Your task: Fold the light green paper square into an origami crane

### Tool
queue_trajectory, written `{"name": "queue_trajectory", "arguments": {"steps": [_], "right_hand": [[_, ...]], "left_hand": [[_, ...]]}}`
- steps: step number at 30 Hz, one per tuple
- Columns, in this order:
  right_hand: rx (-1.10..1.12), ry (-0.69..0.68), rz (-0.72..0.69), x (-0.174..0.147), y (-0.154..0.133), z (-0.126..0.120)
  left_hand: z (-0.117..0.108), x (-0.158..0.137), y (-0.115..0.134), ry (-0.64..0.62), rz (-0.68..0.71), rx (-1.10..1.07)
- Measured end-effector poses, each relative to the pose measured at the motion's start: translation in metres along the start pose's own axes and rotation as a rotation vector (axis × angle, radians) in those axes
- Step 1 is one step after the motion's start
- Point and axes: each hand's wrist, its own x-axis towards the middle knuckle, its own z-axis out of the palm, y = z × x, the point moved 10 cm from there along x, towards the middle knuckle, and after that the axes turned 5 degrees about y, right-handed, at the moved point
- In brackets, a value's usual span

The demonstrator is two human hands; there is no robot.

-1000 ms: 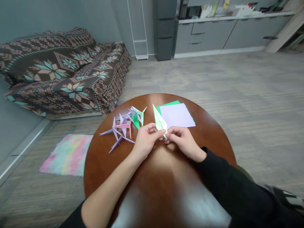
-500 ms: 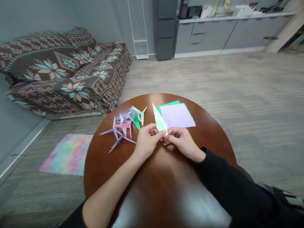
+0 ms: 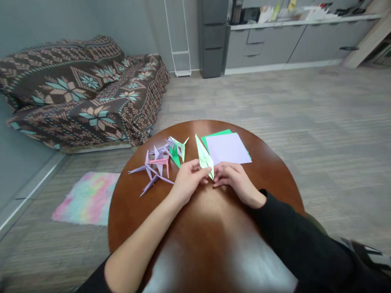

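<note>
My left hand (image 3: pixel 190 179) pinches a pale green folded origami paper (image 3: pixel 205 156) between thumb and fingers. The piece is a long narrow diamond with a centre slit, its long point tilted up and to the left. At its lower right edge, the curled fingers of my right hand (image 3: pixel 233 179) close on the short lower tip; the exact contact is partly hidden. Left of my hands lie several finished folded paper figures, among them purple ones (image 3: pixel 157 156), a pink one (image 3: pixel 160 161), a dark green one (image 3: pixel 175 156) and a pale green one (image 3: pixel 182 147).
A purple square sheet (image 3: pixel 229 148) lies over green paper (image 3: pixel 224 132) at the back right of the round brown table (image 3: pixel 195 228). Beyond are a covered sofa (image 3: pixel 91 93), a fluffy rug (image 3: pixel 87 198) and grey kitchen cabinets (image 3: pixel 275 47).
My right thumb has moved off the front of the paper and the right fingers have shifted slightly. More of the paper's lower tip shows now. My left hand keeps its hold.
</note>
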Motion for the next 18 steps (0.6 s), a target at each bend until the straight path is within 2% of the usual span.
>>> {"name": "queue_trajectory", "arguments": {"steps": [4,7,9,12,14,18], "right_hand": [[-0.077,0.088,-0.143,0.002,-0.017,-0.012],[-0.083,0.066,-0.119,0.002,-0.014,-0.011],[-0.022,0.06,-0.06,0.003,-0.006,-0.012],[0.062,0.037,-0.011,0.003,0.0,-0.01],[0.071,0.014,-0.009,0.003,0.001,-0.008],[0.048,-0.003,-0.038,0.001,-0.005,-0.005]], "left_hand": [[0.016,-0.006,-0.005,-0.156,-0.037,0.1],[0.026,-0.011,-0.005,-0.277,-0.001,0.217],[0.026,-0.01,0.0,-0.266,0.048,0.256],[0.021,-0.009,0.01,-0.186,0.103,0.233],[0.02,-0.008,0.014,-0.153,0.122,0.206],[0.023,-0.01,0.016,-0.165,0.125,0.189]]}}
